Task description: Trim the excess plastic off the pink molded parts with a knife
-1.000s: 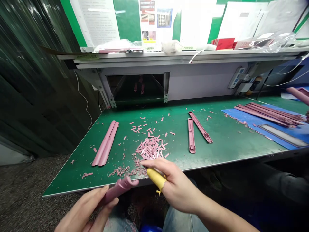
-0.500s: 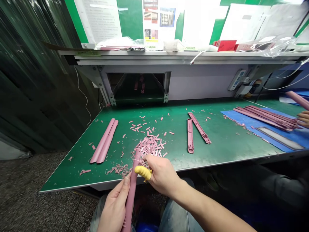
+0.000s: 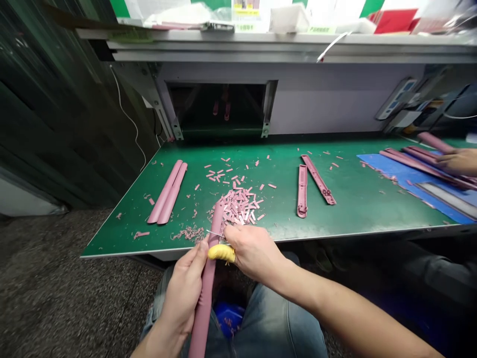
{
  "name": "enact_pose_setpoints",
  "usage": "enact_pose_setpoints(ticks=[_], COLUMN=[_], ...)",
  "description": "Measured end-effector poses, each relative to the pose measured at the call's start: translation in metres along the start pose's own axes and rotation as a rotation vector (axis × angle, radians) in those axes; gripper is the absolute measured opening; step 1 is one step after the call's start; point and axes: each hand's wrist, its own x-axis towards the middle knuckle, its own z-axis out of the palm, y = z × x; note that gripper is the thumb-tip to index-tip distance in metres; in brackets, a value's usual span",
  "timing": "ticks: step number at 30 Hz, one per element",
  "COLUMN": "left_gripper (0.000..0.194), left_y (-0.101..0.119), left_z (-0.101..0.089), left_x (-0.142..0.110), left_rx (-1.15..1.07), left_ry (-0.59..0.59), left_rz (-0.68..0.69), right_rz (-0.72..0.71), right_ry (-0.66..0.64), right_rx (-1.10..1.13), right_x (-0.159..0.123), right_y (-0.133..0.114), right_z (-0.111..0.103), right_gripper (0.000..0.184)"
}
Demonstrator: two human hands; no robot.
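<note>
Pink plastic bar, at six o'clock, is now pointing toward twelve, with the left hand closing round it; the right hand, fingers pinching a small blade, is working at its upper end.

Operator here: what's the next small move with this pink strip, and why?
Probably one short, light stroke of the small blade along the pink plastic strip: your left hand grips the strip, your right hand has the blade at its edge, and pink shavings lie heaped on the green bench mat.
</note>
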Motion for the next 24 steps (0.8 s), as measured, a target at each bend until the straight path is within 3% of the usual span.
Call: enact_pose_setpoints(ticks=[3, 7, 13, 15, 21, 24], left_gripper=[0.042, 0.042, 0.038, 0.038, 0.035, 0.035], left_y=[0.005, 0.022, 0.054, 0.059, 0.046, 0.038], left_z=[0.001, 0.006, 0.005, 0.003, 0.007, 0.011], left_x=[0.009, 0.024, 0.059, 0.065, 0.05, 0.042], left_rx=[-0.053, -0.095, -0.136, -0.137, -0.088, -0.08], left_ry=[-0.026, -0.028, 0.016, 0.031, 0.005, -0.003], left_rz=[-0.006, 0.018, 0.114, 0.147, 0.106, 0.084], right_rz=[-0.076, -0.186, -0.45, -0.482, -0.053, -0.007], right_ry=[-0.068, -0.154, -0.287, -0.211, 0.211, 0.318], right_rx=[0.054, 0.078, 0.098, 0.22, 0.576, 0.583], right_x=[-0.009, -0.03, -0.078, -0.08, -0.032, -0.017], right_y=[-0.015, -0.04, -0.067, -0.06, -0.021, -0.013], right_z=[0.001, 0.008, 0.057, 0.058, 0.003, 0.004], right_gripper=[0.047, 0.029, 0.025, 0.028, 0.035, 0.027])
